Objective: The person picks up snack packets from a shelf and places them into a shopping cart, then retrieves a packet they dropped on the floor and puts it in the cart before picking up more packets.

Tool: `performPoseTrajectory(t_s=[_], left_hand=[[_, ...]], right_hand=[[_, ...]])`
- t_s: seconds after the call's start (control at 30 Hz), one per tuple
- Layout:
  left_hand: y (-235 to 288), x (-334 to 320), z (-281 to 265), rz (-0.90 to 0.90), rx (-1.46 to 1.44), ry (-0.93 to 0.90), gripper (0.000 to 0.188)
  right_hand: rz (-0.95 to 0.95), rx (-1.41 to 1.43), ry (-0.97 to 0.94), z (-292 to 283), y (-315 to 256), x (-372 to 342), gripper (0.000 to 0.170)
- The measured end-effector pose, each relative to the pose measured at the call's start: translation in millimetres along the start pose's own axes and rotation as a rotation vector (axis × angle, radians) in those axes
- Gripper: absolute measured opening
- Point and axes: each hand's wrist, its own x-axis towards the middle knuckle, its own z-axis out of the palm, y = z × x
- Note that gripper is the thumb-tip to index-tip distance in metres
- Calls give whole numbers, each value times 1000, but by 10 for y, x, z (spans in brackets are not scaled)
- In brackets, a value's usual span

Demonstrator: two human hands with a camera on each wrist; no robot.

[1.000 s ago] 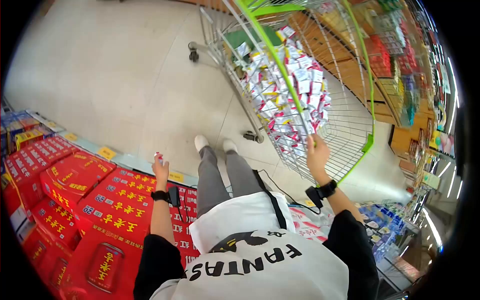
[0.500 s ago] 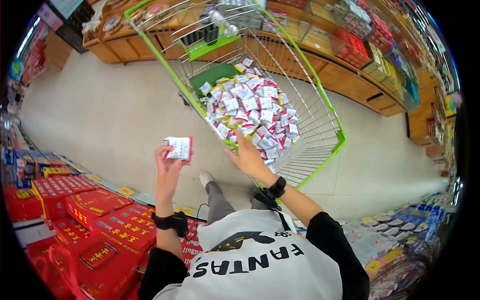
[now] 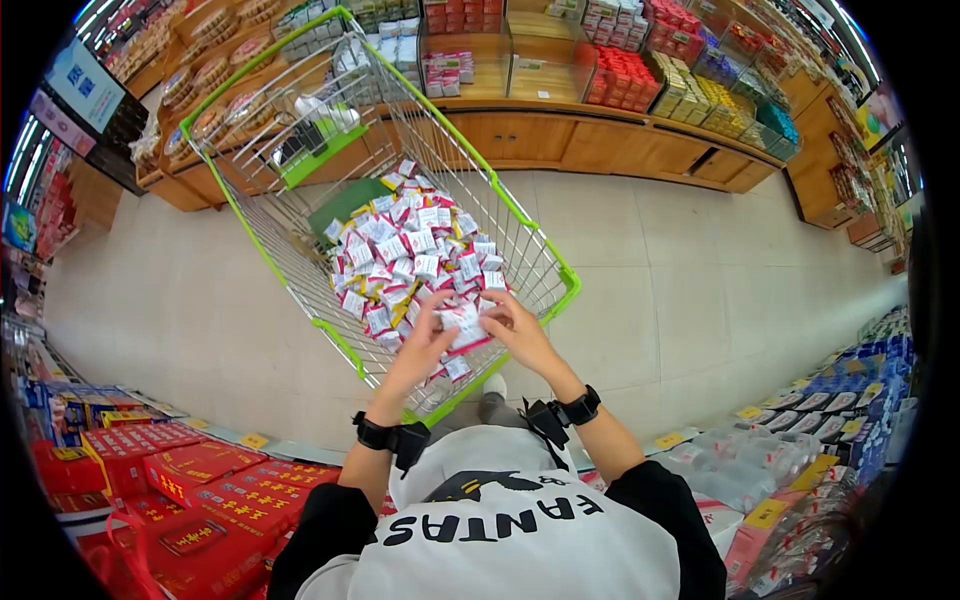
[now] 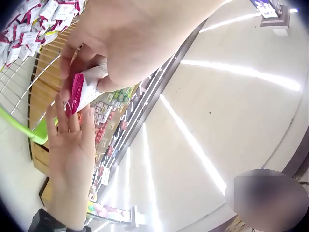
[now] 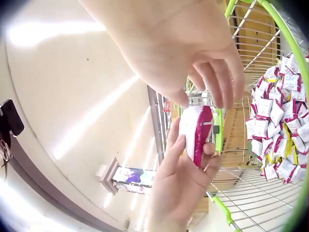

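Between my hands, over the near end of the shopping cart (image 3: pixel 567 285), is a small white packet (image 3: pixel 463 324) with magenta edges. My left hand (image 3: pixel 422 352) pinches it between thumb and fingers; the right wrist view shows this grip on the packet (image 5: pixel 191 133) from the side. My right hand (image 3: pixel 525 335) is at the packet's other side, its fingers loosely bent in the right wrist view and its fingertips right at the packet's edge in the left wrist view. Below, a heap of similar white, magenta and yellow packets (image 3: pixel 408 240) fills part of the cart.
Red drink cartons (image 3: pixel 235 510) are stacked at the left, and clear-wrapped goods (image 3: pixel 735 465) lie at the right. Beyond the cart runs a wooden display counter (image 3: pixel 530 140) with boxed goods. A green panel (image 3: pixel 345 203) lies inside the cart. Pale floor (image 3: pixel 640 300) extends to the right.
My right hand has let go of the cart's rim and come over to the packet. The left hand has brought the packet from beside the cart to over it. The head view has turned.
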Motion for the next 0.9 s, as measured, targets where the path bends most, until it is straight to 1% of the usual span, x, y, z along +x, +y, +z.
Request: performPoseTrajectory(t_s=[0.07, 0.1, 0.17, 0.2, 0.23, 0.27, 0.3, 0.33, 0.37, 0.4, 0.43, 0.47, 0.5, 0.53, 0.57, 0.6, 0.63, 0.7, 0.73, 0.77, 0.8, 0.83, 0.87, 0.9], left_hand=[[3, -13, 90, -59, 104, -78, 50], [-36, -27, 118, -46, 118, -74, 50], [-178, -42, 76, -55, 283, -92, 52], [-328, -58, -2, -41, 294, -94, 52], [-519, -73, -67, -37, 233, -81, 52], [-618, -69, -98, -33, 165, -70, 52], [-638, -82, -133, -22, 154, -76, 52], [-657, -103, -190, -115, 89, -9, 52], [-629, -86, -237, -208, 27, 57, 53], [-589, -88, -259, -138, 74, 123, 54], [-576, -62, -304, -139, 67, 121, 54], [-538, -24, -351, -113, -44, 160, 56], [-492, 16, -395, -88, -153, 201, 57], [-439, 44, -420, -76, -259, 233, 58], [-525, 74, -467, -80, -257, 236, 58], [-667, 145, -525, -20, 51, 313, 60], [-801, 201, -575, 42, 359, 388, 62], [-856, 232, -637, 10, 340, 381, 61], [-880, 238, -661, -6, 429, 334, 59], [-905, 243, -662, -25, 516, 286, 58], [-938, 257, -645, -17, 551, 325, 47], [-962, 274, -639, -18, 551, 334, 47], [-957, 304, -630, -141, 390, 213, 40], [-963, 330, -599, -261, 227, 89, 34]], right_hand=[[-1, -21, 20, 3, 112, 3, 34], [15, -47, 37, 30, 205, 17, 32], [5, -27, 44, 140, 345, 61, 31], [38, -111, 25, 202, 359, 72, 33], [75, -201, 8, 256, 380, 80, 34], [67, -212, 18, 324, 441, 100, 34], [66, -279, -33, 416, 503, 116, 37], [70, -346, -86, 475, 547, 141, 40], [73, -357, -79, 517, 502, 180, 40], [11, -291, -96, 574, 446, 197, 44], [-51, -222, -114, 629, 409, 210, 47], [-5, -186, -145, 648, 364, 253, 57], [-2, -186, -147, 650, 307, 298, 57], [-138, -281, -92, 654, 235, 344, 61], [-274, -375, -35, 650, 159, 391, 65], [-231, -358, -10, 632, 87, 437, 66], [-231, -358, -14, 599, 89, 510, 66], [-291, -414, 95, 523, 159, 662, 64], [-267, -387, 125, 476, 210, 711, 59], [-269, -388, 116, 419, 200, 739, 59], [-239, -332, 138, 354, 175, 772, 55], [-211, -276, 163, 289, 147, 806, 52], [-251, -280, 214, 224, 113, 832, 45], [-255, -277, 210, 141, 123, 872, 45]])
